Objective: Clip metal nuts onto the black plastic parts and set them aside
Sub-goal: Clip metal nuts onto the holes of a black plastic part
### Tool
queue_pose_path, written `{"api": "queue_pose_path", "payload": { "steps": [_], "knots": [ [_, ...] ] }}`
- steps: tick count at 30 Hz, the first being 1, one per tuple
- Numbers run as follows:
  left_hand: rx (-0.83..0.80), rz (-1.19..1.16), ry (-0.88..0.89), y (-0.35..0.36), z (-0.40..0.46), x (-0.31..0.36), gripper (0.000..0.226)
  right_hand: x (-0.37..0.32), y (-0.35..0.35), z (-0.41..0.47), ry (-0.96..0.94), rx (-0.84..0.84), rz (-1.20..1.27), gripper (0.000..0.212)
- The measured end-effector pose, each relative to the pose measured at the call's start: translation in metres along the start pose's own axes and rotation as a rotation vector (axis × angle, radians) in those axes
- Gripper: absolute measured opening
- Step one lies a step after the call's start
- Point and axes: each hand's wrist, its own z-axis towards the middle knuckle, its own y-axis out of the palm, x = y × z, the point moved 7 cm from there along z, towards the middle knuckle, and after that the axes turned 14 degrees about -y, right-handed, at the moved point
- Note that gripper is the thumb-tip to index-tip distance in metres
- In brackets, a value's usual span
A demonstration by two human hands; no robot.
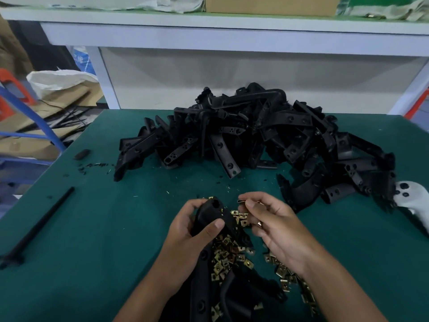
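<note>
Nearest the camera, more black plastic parts point(234, 296) are lying at the bottom edge of the green counter point(92, 228), partly under the forearms, with a scatter of brass-coloured metal nuts point(228, 256) spreading over and beside them. Just above that, the left hand point(192, 231) is gripping a black plastic part point(216, 217), its thumb lying across the front and its fingers point(196, 204) curling round the far side, so the fingers are clamped on the part and holding its holed end up off the counter. Beside it and a little apart, the right hand point(271, 219) is pinching a single metal nut point(242, 201) between thumb and forefinger, the nut pointing toward the part's raised end without touching it; the other fingers are curling loosely beneath. A ring point(259, 223) is showing on one of them.

Farther left, a long black rod point(38, 226) is lying diagonally on the counter, and a small black block point(82, 154) is sitting near the left edge among tiny black scraps. Beyond the hands, a large heap of black plastic parts point(255, 135) is piling across the middle and right of the counter. A white object point(411, 198) is peeking out at the right end of the heap. At the back, a white shelf point(232, 26) is carrying a cardboard box point(271, 4).
</note>
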Motion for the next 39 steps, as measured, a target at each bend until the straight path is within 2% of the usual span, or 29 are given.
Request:
{"api": "queue_pose_path", "payload": {
  "steps": [6,12,21,26,31,37,39],
  "knots": [
    [-0.027,0.013,0.014,0.004,-0.001,0.002,0.034,-0.001,0.003,-0.001,-0.022,-0.017,0.017,0.015],
    [-0.055,0.029,0.026,0.006,-0.002,0.004,0.033,0.001,0.013,-0.003,-0.023,-0.065,-0.028,0.035],
    [-0.071,0.019,0.022,0.008,-0.003,0.004,0.029,0.005,0.013,-0.005,-0.033,-0.017,-0.067,0.014],
    [-0.078,0.020,0.026,0.009,-0.003,0.005,0.025,0.006,0.013,-0.007,-0.026,-0.001,-0.087,0.025],
    [-0.085,0.016,0.037,0.010,-0.002,0.005,0.028,0.003,0.016,-0.008,-0.018,-0.013,-0.060,0.017],
    [-0.021,0.065,0.054,0.005,-0.002,0.005,0.030,-0.004,0.013,-0.008,-0.065,-0.037,-0.206,0.032],
    [-0.024,0.070,0.051,0.005,-0.002,0.005,0.030,-0.009,0.016,-0.009,-0.115,-0.052,-0.281,0.031]
  ]
}}
